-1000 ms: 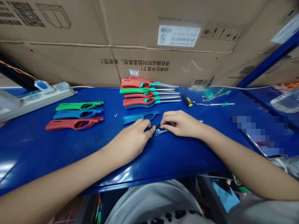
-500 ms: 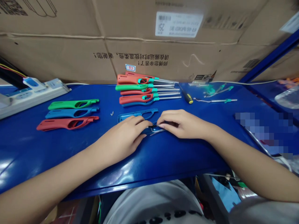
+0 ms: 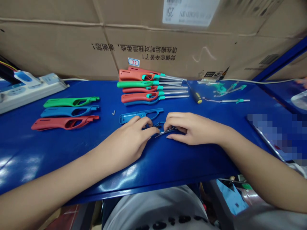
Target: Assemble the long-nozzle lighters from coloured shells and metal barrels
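Observation:
Near the middle of the blue table, my left hand is curled over a blue lighter shell, most of which it covers. My right hand is at the shell's right end, fingers bent round a thin metal piece; the fingertips partly hide it. Just behind my hands lies another blue half shell, its hollow side up. Small screws rest to its left.
Red, green and blue lighters with metal tubes lie at the back beside a screwdriver. Three empty shells and a power strip are left. Loose tube parts and a pixelated flat object are right.
The view has shifted slightly. My right hand's fingers have moved a little on the metal piece, with the thumb now lower and apart from the index finger. My left hand stays on the shell.

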The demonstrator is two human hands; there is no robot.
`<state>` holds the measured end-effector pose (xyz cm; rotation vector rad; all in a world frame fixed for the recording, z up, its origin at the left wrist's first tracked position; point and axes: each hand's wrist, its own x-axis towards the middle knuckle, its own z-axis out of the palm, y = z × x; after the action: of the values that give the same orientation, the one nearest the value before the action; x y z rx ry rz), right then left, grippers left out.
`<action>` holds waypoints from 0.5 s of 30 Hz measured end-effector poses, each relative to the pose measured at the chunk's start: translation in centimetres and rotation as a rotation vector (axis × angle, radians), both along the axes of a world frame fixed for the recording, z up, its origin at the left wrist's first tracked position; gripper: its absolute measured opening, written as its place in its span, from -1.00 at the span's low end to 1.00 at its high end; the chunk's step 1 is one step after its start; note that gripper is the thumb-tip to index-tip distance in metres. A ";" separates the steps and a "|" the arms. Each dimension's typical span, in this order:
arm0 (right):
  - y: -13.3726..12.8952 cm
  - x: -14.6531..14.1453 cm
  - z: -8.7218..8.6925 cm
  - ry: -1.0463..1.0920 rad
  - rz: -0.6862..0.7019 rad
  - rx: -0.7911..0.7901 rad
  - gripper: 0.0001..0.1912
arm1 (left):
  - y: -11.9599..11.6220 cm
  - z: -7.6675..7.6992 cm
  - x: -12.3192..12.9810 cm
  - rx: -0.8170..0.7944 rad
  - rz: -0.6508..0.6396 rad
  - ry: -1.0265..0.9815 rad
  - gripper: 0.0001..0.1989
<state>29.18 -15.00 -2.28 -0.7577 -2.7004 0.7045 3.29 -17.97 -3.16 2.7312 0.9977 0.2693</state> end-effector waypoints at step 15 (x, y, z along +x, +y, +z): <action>0.1 -0.1 0.3 0.030 -0.023 -0.038 -0.79 | -0.8 0.2 0.5 0.060 0.027 0.052 -0.59</action>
<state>29.10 -14.85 -1.97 -0.7793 -2.6545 0.7581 3.75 -18.75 -2.97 2.7937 1.0568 0.2382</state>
